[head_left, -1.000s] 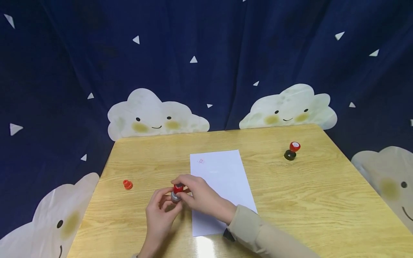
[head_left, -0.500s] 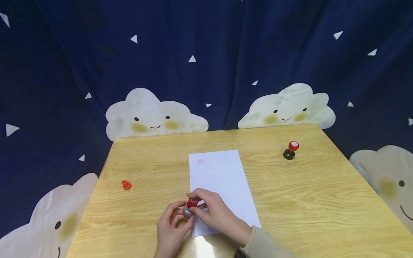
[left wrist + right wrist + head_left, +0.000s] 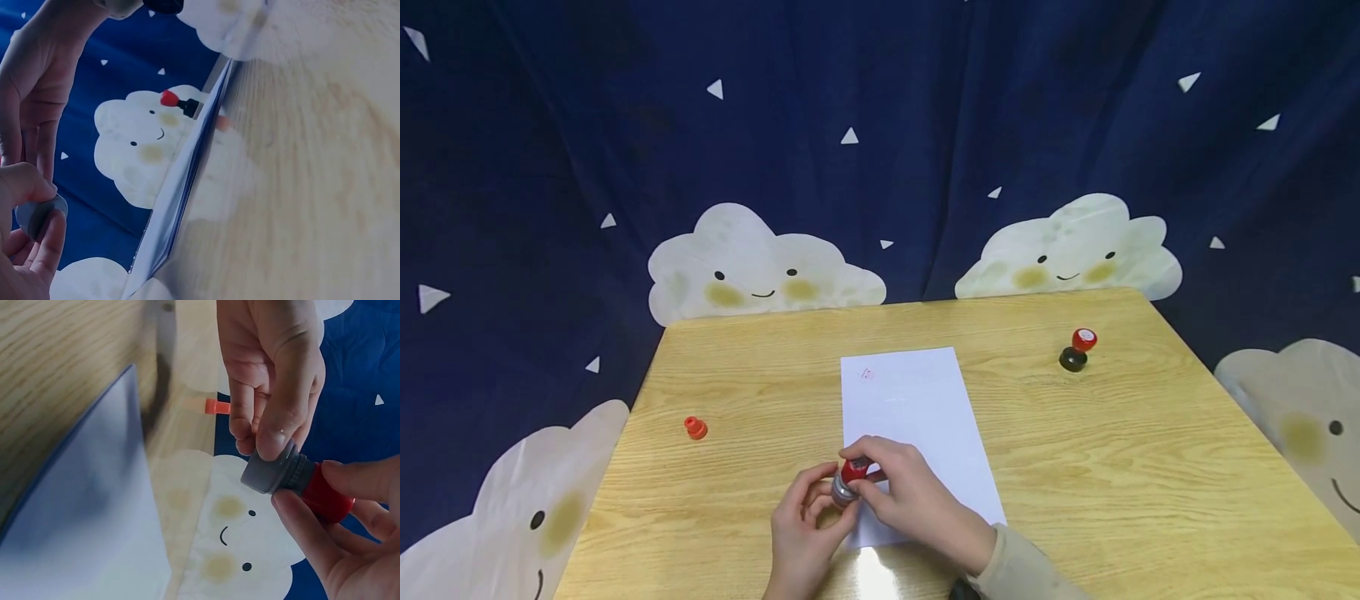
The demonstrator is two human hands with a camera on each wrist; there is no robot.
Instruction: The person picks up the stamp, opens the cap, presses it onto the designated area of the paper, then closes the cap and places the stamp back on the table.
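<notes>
A stamp with a red upper part and a grey lower part [image 3: 853, 472] is held between both hands above the lower left of the white paper [image 3: 917, 408]. My left hand [image 3: 805, 525] pinches its grey part [image 3: 270, 470], thumb on one side and fingers on the other. The red part [image 3: 326, 499] sits in the fingers of my right hand [image 3: 917, 500]. In the left wrist view, only the round grey end [image 3: 40, 215] of the stamp shows clearly. A faint red imprint [image 3: 867, 374] marks the paper's upper left.
On the wooden table [image 3: 760, 375], a small red-orange knobbed piece [image 3: 696, 428] lies to the left. A second stamp with a red knob and black base [image 3: 1073, 360] stands at the far right. A dark blue curtain with clouds [image 3: 880, 125] hangs behind the table.
Both hands have carried the stamp rightward and toward me, from beside the paper's left edge to over its lower left corner. Both hands keep their hold on it. The view shifted slightly.
</notes>
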